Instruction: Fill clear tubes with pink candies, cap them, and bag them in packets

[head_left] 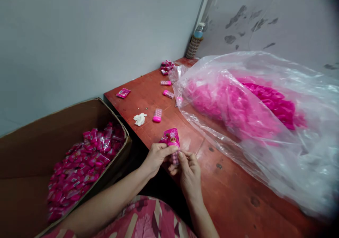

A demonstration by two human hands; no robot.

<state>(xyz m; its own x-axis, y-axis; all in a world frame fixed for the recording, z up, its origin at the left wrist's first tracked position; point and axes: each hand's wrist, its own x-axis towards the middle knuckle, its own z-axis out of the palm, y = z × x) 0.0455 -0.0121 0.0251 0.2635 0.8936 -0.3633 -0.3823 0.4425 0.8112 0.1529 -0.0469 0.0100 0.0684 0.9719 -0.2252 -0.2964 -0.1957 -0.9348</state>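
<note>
- Left hand point(158, 157) and right hand point(190, 169), fingers pinched closed, share a clear container of pink balls point(174, 158) against a glossy printed packet point(173, 135); this piece looks unfinished.
- Left of the hands, a brown cardboard carton point(34, 160) holds heaped shiny pink packets point(79, 172), apparently done.
- Beyond the hands, a rounded, pink-capped container point(157, 115) lies unwrapped, apparently left to do.
- Right of them spreads a crinkled, translucent plastic bag point(304, 167).
</note>
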